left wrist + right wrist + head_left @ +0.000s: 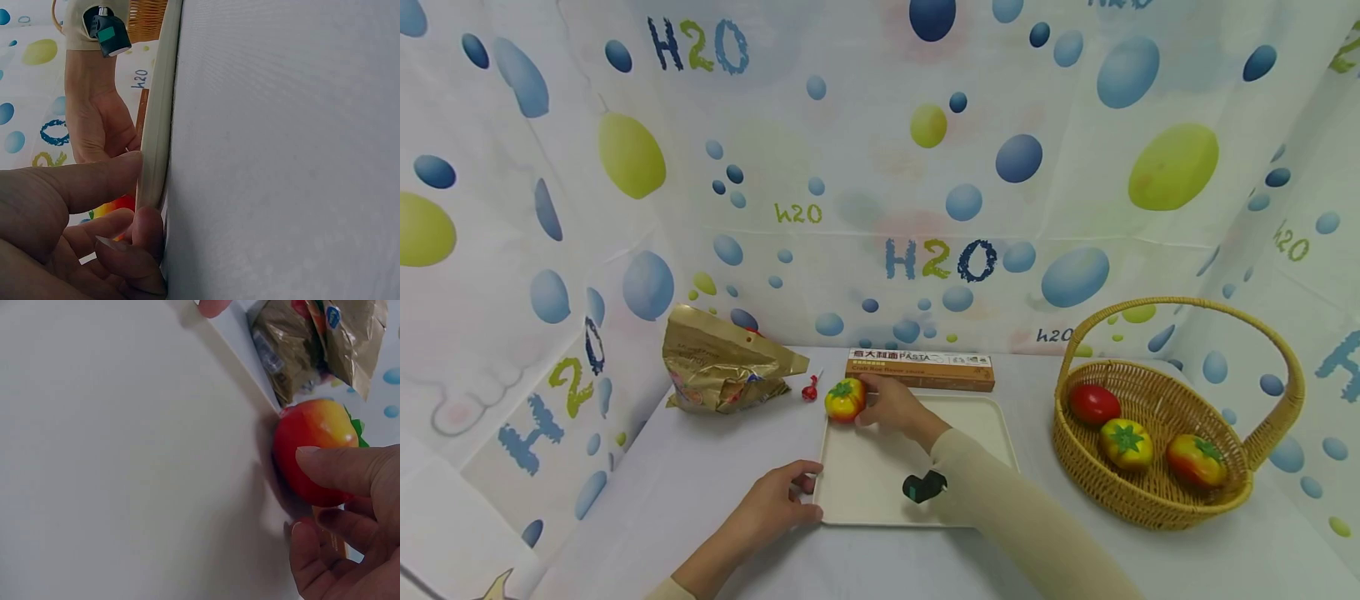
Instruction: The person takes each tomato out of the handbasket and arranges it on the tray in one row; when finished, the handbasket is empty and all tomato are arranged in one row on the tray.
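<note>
My right hand (898, 408) has hold of a red-and-yellow fruit (845, 400) with a green leafy top, the thumb laid along one side and bent fingers around the other, so the grip is drawn in only as far as the fruit's width lets it. The fruit is at the far left corner of a cream tray (880, 467), just by the rim, though I cannot tell whether its underside touches the tray. My left hand (775, 500) is at the tray's left edge, toward the near corner, thumb and bent fingers spread a little apart and meeting the rim; whether they truly pinch it I cannot tell. A dark device (923, 486) sits on my right sleeve (1000, 508), above the tray. Beyond the tray's far edge lies a pasta box (925, 375), and to the left of the fruit, near it, is a small red wrapped candy (809, 389), with a crumpled gold bag (722, 367) farther left. Well to my right a wicker basket (1127, 508) with a tall handle holds a plain red fruit (1093, 404) and two yellow-and-red ones (1126, 444) with green tops, all on a white-covered table (700, 450) before a bubble-patterned curtain (850, 125)
</note>
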`<state>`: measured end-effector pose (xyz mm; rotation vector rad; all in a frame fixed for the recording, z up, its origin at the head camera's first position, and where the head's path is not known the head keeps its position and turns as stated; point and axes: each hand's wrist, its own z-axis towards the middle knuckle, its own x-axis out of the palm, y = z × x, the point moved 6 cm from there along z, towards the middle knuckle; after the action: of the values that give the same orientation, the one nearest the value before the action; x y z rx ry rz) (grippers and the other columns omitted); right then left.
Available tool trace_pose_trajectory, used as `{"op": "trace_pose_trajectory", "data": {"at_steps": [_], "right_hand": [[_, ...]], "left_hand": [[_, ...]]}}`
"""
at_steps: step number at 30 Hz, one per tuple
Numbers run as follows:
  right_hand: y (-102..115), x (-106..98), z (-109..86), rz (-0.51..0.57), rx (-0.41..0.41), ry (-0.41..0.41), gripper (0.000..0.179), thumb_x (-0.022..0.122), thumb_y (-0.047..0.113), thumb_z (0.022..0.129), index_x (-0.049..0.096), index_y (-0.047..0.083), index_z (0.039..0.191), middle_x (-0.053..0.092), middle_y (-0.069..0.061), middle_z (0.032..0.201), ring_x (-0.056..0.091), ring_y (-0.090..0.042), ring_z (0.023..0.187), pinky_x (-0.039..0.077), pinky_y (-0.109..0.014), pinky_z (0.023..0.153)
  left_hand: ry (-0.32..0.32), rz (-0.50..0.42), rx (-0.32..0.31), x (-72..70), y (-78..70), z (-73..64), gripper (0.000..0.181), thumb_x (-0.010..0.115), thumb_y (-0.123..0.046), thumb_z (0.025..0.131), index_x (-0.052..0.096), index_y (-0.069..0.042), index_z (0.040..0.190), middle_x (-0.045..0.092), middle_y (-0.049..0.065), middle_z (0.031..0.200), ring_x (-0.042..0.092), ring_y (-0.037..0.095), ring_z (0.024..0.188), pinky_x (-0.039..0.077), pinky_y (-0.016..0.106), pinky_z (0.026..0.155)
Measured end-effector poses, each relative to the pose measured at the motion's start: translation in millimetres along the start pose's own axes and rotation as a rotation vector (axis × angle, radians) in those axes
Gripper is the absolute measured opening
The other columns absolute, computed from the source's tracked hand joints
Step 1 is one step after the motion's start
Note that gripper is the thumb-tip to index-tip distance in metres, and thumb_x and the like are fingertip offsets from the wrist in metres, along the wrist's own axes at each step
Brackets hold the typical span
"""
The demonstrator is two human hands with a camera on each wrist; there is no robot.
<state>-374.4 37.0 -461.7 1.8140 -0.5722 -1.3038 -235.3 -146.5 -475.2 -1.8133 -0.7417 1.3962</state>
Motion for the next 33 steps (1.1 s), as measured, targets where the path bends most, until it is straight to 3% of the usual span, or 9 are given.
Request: {"op": "trace_pose_trajectory", "data": {"at_steps": [9,17,24,29,33], "right_hand": [[-5,-2,-2.5,0.016,0.029,0.013,0.080,0.084,0.011,0.083,0.046,0.016,0.153,0.050,-0.010,0.153,0.047,-0.032,0.140,0.039,-0.049,0.113],[-1,-7,-8.0,0.006,-0.002,0.022,0.082,0.084,0.013,0.083,0.044,0.017,0.155,0.049,-0.009,0.154,0.046,-0.032,0.141,0.037,-0.050,0.115],[-2,-9,-10.6,0.036,0.009,0.035,0.082,0.085,0.013,0.083,0.044,0.017,0.154,0.050,-0.009,0.154,0.047,-0.032,0.140,0.039,-0.050,0.113],[-4,-10,-9.8,0.035,0.013,0.043,0.083,0.085,0.013,0.083,0.043,0.016,0.155,0.049,-0.009,0.154,0.052,-0.030,0.133,0.047,-0.047,0.106],[-4,-12,-12.9,0.035,0.010,0.048,0.083,0.085,0.014,0.083,0.043,0.018,0.155,0.048,-0.008,0.155,0.049,-0.032,0.137,0.046,-0.050,0.107]], "left_hand": [[0.006,-0.006,-0.017,1.1,0.4,0.0,0.057,0.086,-0.006,0.075,0.064,-0.004,0.128,0.060,0.001,0.098,0.054,0.017,0.081,0.045,0.029,0.064],[-0.009,-0.005,-0.010,0.5,-0.4,-0.5,0.057,0.086,-0.004,0.074,0.064,-0.004,0.127,0.060,0.001,0.097,0.053,0.017,0.080,0.044,0.028,0.063],[-0.005,-0.011,-0.023,1.3,-0.7,-1.3,0.058,0.086,-0.004,0.075,0.064,-0.004,0.128,0.060,0.001,0.098,0.053,0.017,0.081,0.045,0.028,0.063],[-0.004,-0.018,-0.027,1.0,-0.9,-1.0,0.058,0.086,-0.004,0.075,0.064,-0.004,0.128,0.060,0.001,0.098,0.053,0.018,0.080,0.044,0.028,0.063],[-0.002,-0.022,-0.012,0.4,-1.2,-2.1,0.057,0.085,-0.004,0.075,0.063,-0.003,0.128,0.060,0.002,0.098,0.053,0.018,0.080,0.045,0.028,0.061]]}}
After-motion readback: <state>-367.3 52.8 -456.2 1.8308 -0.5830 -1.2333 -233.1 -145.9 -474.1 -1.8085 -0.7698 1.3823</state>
